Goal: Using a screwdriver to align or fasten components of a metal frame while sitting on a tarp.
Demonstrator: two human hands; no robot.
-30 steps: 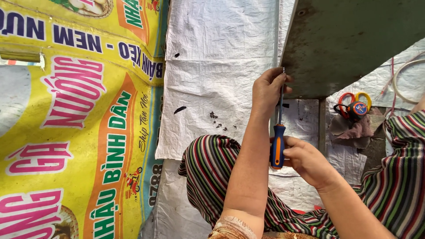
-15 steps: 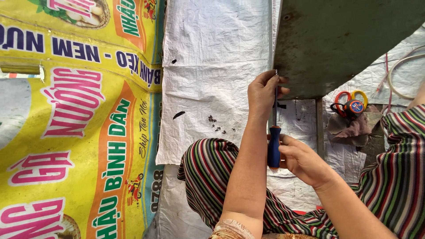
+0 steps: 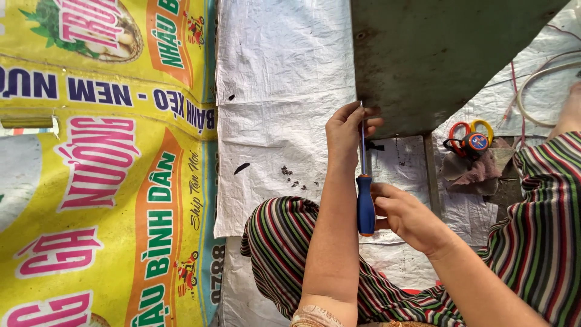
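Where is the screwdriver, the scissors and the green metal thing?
screwdriver (image 3: 365, 206), head view, blue handle.
scissors (image 3: 472, 129), head view, red and yellow handle loops.
green metal panel (image 3: 442, 54), head view, flat face.

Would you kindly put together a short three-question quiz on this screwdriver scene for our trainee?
1. True or false: the right hand grips the blue handle of the screwdriver.
2. Multiple choice: where is the left hand? A) flat on the yellow banner B) up at the screwdriver's shaft by the edge of the green metal panel C) on the red and yellow scissors
3. Fill in: the small dark bits lie on the ____ woven sheet.

Key: 1 true; 2 B; 3 white.
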